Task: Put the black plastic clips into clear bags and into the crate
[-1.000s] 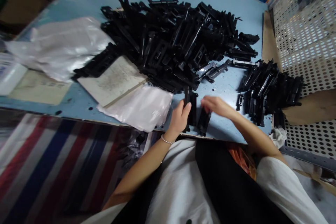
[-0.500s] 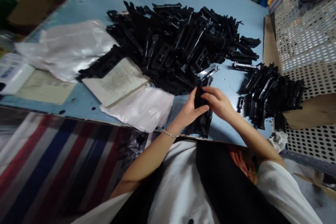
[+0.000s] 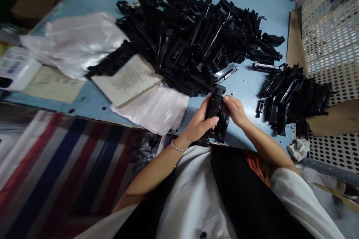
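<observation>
Left hand [image 3: 199, 118] and right hand [image 3: 234, 110] are both gripping one black plastic part [image 3: 214, 106] | large heap [image 3: 185, 41] is lying at 12 o'clock | smaller heap [image 3: 294, 101] is lying at 3 o'clock

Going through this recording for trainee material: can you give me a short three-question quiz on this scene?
1. True or false: the bracelet is on the right wrist.
2. Which thing do the left hand and the right hand both touch? A) a white plastic sheet; B) a black plastic part; C) a perforated metal panel.
3. Fill in the gap: the smaller heap of black parts lies to the person's ___ of the larger heap.

Key: 1 false, it is on the left wrist; 2 B; 3 right.
</observation>
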`<control>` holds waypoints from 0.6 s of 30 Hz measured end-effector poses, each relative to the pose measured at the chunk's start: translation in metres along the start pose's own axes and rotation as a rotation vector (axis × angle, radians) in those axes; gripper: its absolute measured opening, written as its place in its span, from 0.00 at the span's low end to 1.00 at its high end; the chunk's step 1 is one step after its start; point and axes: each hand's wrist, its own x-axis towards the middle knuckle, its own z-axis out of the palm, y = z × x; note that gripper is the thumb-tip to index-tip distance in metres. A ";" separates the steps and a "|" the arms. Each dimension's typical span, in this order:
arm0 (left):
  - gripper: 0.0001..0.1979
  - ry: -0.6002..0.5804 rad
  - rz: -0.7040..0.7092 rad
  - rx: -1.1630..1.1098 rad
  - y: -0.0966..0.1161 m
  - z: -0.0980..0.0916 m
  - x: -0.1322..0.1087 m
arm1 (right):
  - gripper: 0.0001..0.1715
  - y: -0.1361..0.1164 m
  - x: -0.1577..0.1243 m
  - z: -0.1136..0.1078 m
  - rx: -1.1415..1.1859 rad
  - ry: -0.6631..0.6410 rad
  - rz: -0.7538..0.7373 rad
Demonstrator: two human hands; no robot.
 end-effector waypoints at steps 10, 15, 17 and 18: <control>0.18 0.186 -0.314 -0.360 0.009 -0.008 0.011 | 0.21 -0.017 -0.044 0.001 -0.778 -0.239 -0.551; 0.19 0.301 -0.300 -0.386 -0.007 0.003 0.011 | 0.17 -0.013 -0.041 0.011 -0.814 -0.343 -0.712; 0.21 0.376 -0.202 -0.297 -0.015 -0.004 0.005 | 0.21 -0.006 -0.036 0.014 -0.866 -0.391 -0.755; 0.22 0.388 -0.159 -0.220 -0.019 -0.012 0.002 | 0.22 -0.002 -0.031 0.015 -0.898 -0.419 -0.769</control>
